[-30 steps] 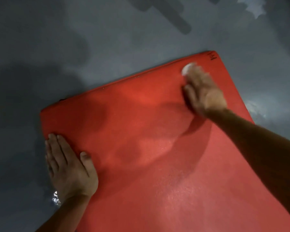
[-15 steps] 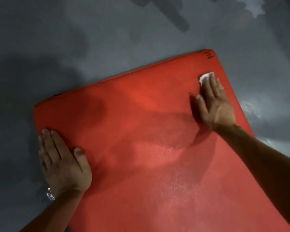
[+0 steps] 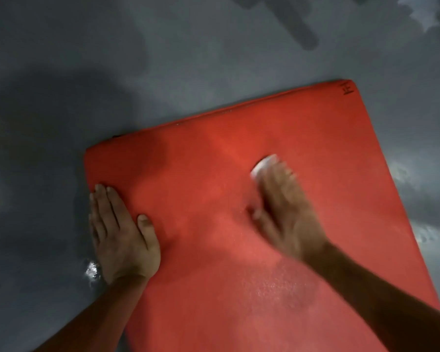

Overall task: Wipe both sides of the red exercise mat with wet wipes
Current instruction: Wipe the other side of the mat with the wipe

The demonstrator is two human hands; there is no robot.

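Grey floor (image 3: 163, 59) is filling the whole left and top of the view, smooth, slightly glossy, with dark soft shadows lying across it. A small bright wet-looking glint (image 3: 91, 271) is showing on the floor just beside the left wrist. The left hand (image 3: 121, 232) is lying flat, palm down, fingers straight and together, thumb spread; it is resting on the left edge of the red exercise mat (image 3: 214, 288), with the outer fingers hanging over the edge toward the floor. It is holding nothing.

The mat is lying flat on the floor, turned at an angle, its far edge running up to the right, its near part running out of the bottom of the frame. Its surface is looking finely textured, with a shiny damp patch (image 3: 277, 285) sitting near the right forearm. The right hand (image 3: 286, 212) is pressing flat on the middle of the mat, fingers extended and blurred, with a white wet wipe (image 3: 263, 165) peeking out from under the fingertips. A small black mark (image 3: 348, 90) is sitting at the far right corner of the mat. More grey floor is showing to the right, with pale reflections (image 3: 401, 174) beside the mat edge and a bright white patch (image 3: 421, 13) in the top right corner, too unclear to identify.
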